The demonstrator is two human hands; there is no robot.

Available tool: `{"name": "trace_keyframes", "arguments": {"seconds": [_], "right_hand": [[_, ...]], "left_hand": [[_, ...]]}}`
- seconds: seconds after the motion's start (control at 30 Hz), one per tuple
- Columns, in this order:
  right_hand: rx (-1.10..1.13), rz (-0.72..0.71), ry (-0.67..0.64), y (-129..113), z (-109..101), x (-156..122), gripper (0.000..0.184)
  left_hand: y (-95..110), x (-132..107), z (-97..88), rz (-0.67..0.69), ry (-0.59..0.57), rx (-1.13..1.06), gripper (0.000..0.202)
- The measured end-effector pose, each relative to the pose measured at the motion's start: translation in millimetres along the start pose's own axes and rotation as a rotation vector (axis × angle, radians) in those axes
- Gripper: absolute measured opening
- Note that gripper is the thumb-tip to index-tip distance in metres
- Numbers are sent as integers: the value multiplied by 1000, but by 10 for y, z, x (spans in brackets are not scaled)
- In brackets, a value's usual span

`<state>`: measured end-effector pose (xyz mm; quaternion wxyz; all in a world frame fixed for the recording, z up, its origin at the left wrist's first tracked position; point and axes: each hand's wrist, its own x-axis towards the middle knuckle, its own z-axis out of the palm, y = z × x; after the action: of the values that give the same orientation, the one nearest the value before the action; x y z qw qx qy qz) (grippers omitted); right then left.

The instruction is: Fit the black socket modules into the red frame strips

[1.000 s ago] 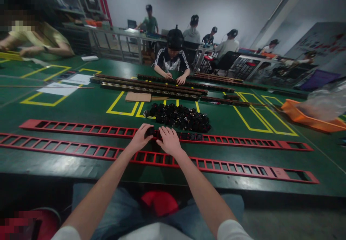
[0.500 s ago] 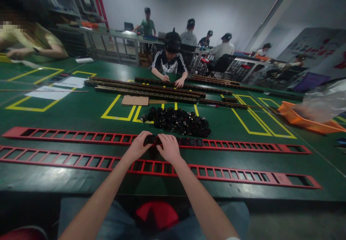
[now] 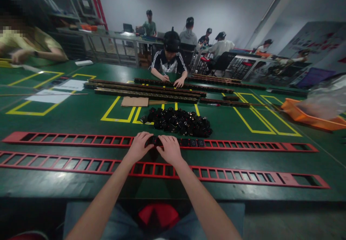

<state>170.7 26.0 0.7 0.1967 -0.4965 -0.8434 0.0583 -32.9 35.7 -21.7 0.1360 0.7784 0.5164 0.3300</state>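
Note:
Two long red slotted frames lie across the green table, the far one (image 3: 238, 145) and the near one (image 3: 290, 178). My left hand (image 3: 140, 147) and my right hand (image 3: 169, 149) meet over the middle of the far frame. Their curled fingers and thumbs close from both sides on a small black socket module (image 3: 153, 140) at the slots. The fingers partly cover it, so how deep it sits cannot be seen. Just right of my right hand, black square sockets (image 3: 196, 143) fill several slots. Beyond the frame lies a heap of loose black modules (image 3: 181, 121).
Long dark rails (image 3: 151, 93) lie across the table behind the heap, beside a cardboard piece (image 3: 135, 101). A co-worker (image 3: 169, 61) sits opposite, hands on the rails. Another person (image 3: 38, 47) is at far left. An orange bin (image 3: 305, 114) with plastic wrap stands right.
Both hands stay over the same part of the far frame, with only slight finger movement around the black module. The whole view has shifted a little.

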Motion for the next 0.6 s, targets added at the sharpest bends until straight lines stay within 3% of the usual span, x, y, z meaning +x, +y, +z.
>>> {"name": "trace_keyframes", "arguments": {"seconds": [0.6], "right_hand": [[14,14,7,2,-7,0,46]], "left_hand": [[42,-8,-20,37,-31,50,42]]}}
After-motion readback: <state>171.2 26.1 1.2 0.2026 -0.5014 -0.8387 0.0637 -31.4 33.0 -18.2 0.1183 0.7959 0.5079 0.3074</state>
